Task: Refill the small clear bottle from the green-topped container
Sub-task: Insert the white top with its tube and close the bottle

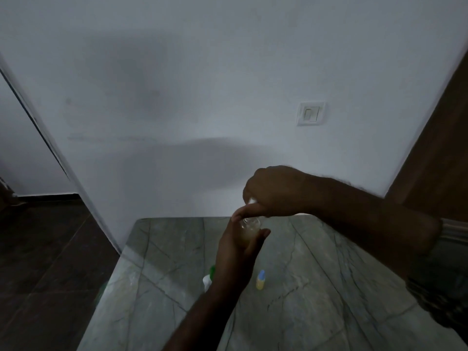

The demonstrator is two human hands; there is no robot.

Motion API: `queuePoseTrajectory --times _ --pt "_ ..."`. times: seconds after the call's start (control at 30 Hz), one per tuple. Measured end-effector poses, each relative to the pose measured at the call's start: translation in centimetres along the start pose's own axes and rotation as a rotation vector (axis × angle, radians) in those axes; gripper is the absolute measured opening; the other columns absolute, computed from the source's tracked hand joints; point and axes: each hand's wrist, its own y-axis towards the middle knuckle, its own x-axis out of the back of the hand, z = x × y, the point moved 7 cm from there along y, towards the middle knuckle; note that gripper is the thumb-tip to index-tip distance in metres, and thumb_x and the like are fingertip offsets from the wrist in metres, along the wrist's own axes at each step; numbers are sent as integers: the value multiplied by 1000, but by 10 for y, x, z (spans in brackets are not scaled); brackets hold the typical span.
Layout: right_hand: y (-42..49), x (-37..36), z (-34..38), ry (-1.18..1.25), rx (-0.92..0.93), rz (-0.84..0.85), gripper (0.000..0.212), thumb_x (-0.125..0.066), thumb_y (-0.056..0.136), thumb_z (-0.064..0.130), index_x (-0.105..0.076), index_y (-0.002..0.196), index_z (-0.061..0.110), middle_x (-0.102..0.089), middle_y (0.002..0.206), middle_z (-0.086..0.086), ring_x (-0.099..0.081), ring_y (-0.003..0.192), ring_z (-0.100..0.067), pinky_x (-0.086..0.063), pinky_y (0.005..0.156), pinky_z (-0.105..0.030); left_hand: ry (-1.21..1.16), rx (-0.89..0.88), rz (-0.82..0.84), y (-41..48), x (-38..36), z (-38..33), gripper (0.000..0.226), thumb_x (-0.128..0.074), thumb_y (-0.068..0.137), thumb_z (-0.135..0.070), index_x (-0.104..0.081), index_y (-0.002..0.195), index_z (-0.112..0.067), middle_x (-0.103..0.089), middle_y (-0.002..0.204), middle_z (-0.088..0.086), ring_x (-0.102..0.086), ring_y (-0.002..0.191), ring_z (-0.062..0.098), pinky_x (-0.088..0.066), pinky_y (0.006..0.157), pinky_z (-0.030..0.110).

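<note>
Your left hand [238,249] is raised above the marble-patterned tabletop [316,287] and grasps the small clear bottle [249,228], fingers wrapped round its body and the thumb lying up one side; the bottle stands roughly upright, and a pale cloudy liquid shows in its lower part. Your right hand [276,193] sits directly above it with the fingers curled downward, pinching a small white piece [252,200] right over the bottle's mouth. The blur hides whether that piece is a cap or a nozzle, and whether it touches the bottle. Below your left wrist, on its left side, the green-topped container [209,276] stands on the tabletop, its white body mostly hidden behind your forearm, with neither hand touching it. Below the left hand on the other side, near the wrist, a small yellowish dropper bottle with a blue cap [260,279] stands upright. Above and a little to the right of your right hand, a white wall switch [311,114] is set in the wall.
</note>
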Motion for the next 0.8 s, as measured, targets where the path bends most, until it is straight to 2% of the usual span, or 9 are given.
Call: queuePoseTrajectory --times 0.07,0.17,0.27,0.33,0.4,0.47,0.57,0.67,0.8 --pt "-3 -2 1 218 26 88 53 -46 81 75 -47 121 41 -62 105 12 -62 87 -4 -43 64 -22 27 -3 -2 -1 0 -4 34 -64 81 -54 -46 109 -60 -59 107 -34 -60 97 -6 -50 75 9" --pt "-13 13 10 343 207 173 55 -69 84 42 -38 129 40 -47 124 13 -57 92 4 -45 66 -10 30 5 -16 0 1 0 27 -64 82 -54 -56 104 -41 -64 91 -23 -61 87 -2 -48 65 9" --pt "-16 24 9 253 269 140 21 -67 88 26 -60 108 30 -59 105 12 -55 88 3 -46 75 -15 2 7 -35 2 3 -1 33 -65 80 -55 -56 103 -33 -64 89 -17 -61 84 0 -47 66 7" --pt "-14 25 6 289 181 103 9 -61 92 36 -63 95 28 -67 86 11 -62 74 2 -52 70 -20 1 -8 -18 4 1 -6 34 -66 82 -55 -56 107 -34 -64 91 -15 -61 85 0 -47 66 7" --pt "-10 21 0 296 50 65 31 -51 91 57 -60 87 28 -69 72 10 -65 57 1 -58 66 -31 -13 -37 2 7 -2 -13 39 -64 84 -52 -55 116 -33 -66 102 -15 -62 93 0 -49 71 10" --pt "-11 17 -5 207 12 17 45 -43 84 71 -58 101 33 -71 84 13 -66 65 2 -56 69 -30 -17 -54 -5 9 -1 -15 37 -65 85 -49 -55 118 -35 -66 105 -16 -63 96 2 -50 74 11" --pt "-19 23 0 272 171 58 44 -62 87 47 -45 127 42 -57 116 16 -59 90 3 -48 72 -17 -6 -32 -28 11 1 -12 25 -67 85 -47 -58 105 -33 -65 92 -15 -62 85 3 -47 64 9" --pt "-20 28 0 319 227 115 17 -61 92 21 -64 106 29 -61 101 12 -61 80 5 -50 65 -13 -3 -12 -20 11 -2 -11 25 -68 84 -47 -58 102 -33 -64 87 -15 -61 80 3 -47 64 9" --pt "-16 25 -11 241 56 33 27 -49 90 62 -59 101 39 -70 80 16 -64 57 5 -56 68 -29 -24 -65 9 12 -7 -20 29 -66 88 -44 -57 113 -32 -66 102 -13 -63 92 4 -52 74 18"
